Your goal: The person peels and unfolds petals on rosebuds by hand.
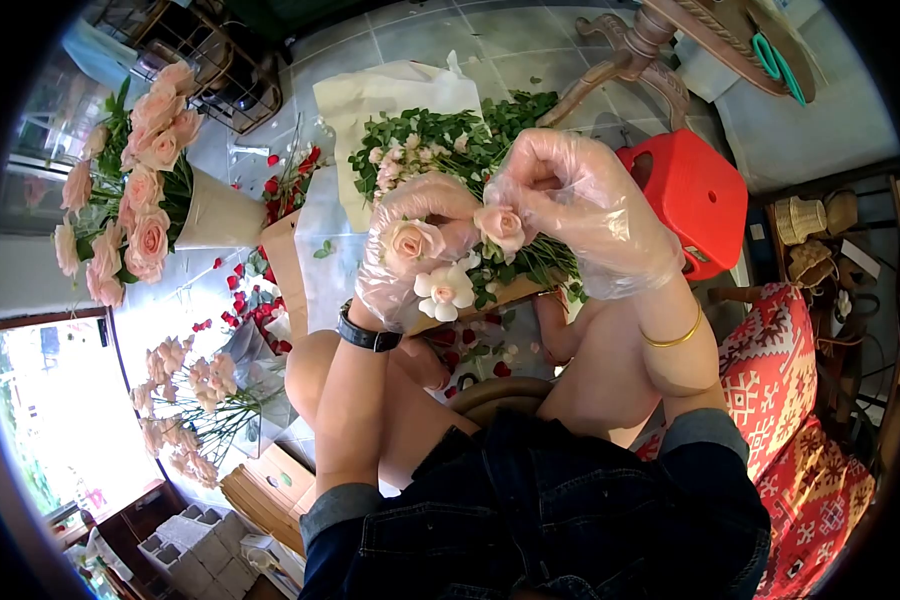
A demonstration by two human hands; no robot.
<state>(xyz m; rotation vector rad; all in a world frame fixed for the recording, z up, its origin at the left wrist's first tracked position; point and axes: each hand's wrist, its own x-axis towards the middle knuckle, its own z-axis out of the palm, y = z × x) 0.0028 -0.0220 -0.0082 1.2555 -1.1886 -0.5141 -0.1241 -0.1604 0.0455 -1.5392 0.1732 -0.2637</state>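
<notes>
Both my hands wear clear plastic gloves. My left hand (395, 265), above a black wristwatch (368, 331), is closed around pale roses. A cream-pink rose (412, 246) and a wide-open white rose (445, 291) show at its fingers. Between the two hands sits a small pink rose (500, 228). My right hand (590, 205) is curled in a pinch right beside that pink rose, its fingertips partly hidden. Beneath my hands lies a bundle of small pink roses (410, 160) with green leaves on wrapping paper (370, 95).
Pink roses (145, 220) fill a white vase (215, 212) at the left, with more roses (185, 385) below. Red petals (245, 300) litter the floor. A red stool (692, 200) stands at the right, near a wooden table leg (625, 60) and a patterned chair (785, 400).
</notes>
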